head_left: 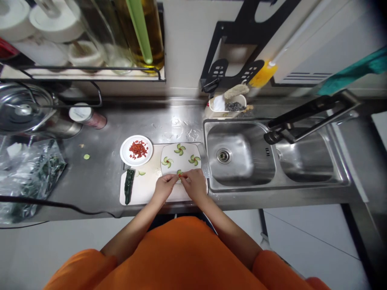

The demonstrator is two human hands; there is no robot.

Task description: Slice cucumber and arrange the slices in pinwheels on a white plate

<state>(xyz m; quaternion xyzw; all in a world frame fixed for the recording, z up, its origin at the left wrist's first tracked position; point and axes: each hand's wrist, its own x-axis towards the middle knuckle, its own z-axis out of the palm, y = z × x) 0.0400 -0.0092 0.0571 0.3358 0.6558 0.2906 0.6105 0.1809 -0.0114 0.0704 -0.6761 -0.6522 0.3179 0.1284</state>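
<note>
Both hands meet over the near edge of a white square plate (185, 160). My left hand (165, 187) is closed in a pinch; what is in it, if anything, is hidden. My right hand (195, 185) pinches a small red goji berry (179, 175) above the near cucumber pinwheel (179, 172). Three more pinwheels of green cucumber slices, with red centres, lie around the plate, which rests on a white cutting board (142, 193). A white bowl of goji berries (138, 150) stands at the board's far left corner. Below it lies a dark green cucumber piece (129, 186), beside a loose slice (141, 173).
A double steel sink (242, 153) with a black faucet (302, 117) is on the right. Leafy greens in a plastic bag (36, 177) lie at left, near a cable (75, 207). A jar (87, 115) lies further back. A rack with bottles (151, 40) overhangs the counter.
</note>
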